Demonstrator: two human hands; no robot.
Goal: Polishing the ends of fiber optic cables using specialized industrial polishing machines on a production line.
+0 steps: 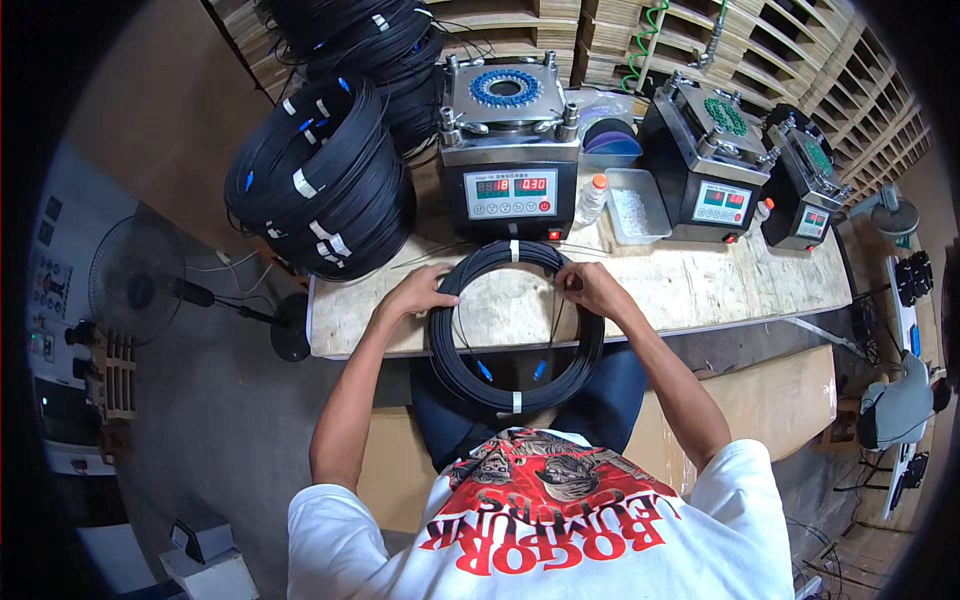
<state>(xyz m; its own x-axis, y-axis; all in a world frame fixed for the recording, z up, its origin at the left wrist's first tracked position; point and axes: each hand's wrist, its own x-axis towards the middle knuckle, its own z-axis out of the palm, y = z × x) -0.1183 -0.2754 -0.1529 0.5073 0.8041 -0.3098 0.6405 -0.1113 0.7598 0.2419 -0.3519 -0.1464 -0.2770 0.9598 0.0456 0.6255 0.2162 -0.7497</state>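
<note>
A ring-shaped coil of black cable [443, 352] is tilted against the front edge of the wooden workbench, its lower part over my lap. White bands bind it at top and bottom. Two thin cable ends with blue connectors, a left connector [485, 371] and a right connector [539, 371], hang inside the ring. My left hand [422, 290] is closed round the coil's upper left side, thumb on the inner edge. At the upper right side, my right hand [594, 291] pinches the black cable with bent fingers; exactly which strands are between the fingertips is hidden.
Behind the coil stands a polishing machine [510, 200] with a lit red display; two similar machines are farther right. Stacked black cable coils [320, 200] fill the bench's left end. A small bottle [592, 200] and a clear plastic tray [637, 207] stand between machines. A fan [140, 280] is left.
</note>
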